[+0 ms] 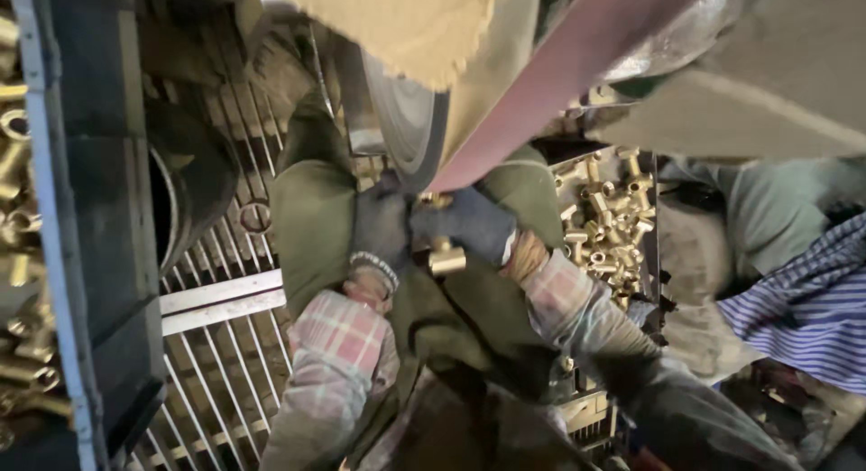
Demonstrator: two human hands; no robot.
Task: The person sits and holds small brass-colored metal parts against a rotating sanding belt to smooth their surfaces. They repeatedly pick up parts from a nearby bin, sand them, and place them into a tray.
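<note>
Head view, near to far. Plaid sleeves lead up to two gloved hands meeting at centre. The left hand (379,232) and right hand (469,223) both close around one brass fitting (445,254), its stub pointing down toward the viewer and its long axis running up into the reddish abrasive belt (559,83) on its contact wheel (410,128), directly above the hands. Neither hand is nearer. Right of them, a bin of brass fittings (609,227); left, a metal grate (225,345).

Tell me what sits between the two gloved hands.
A brass fitting, gripped between the left hand and right hand below the belt wheel, in the head view.
</note>
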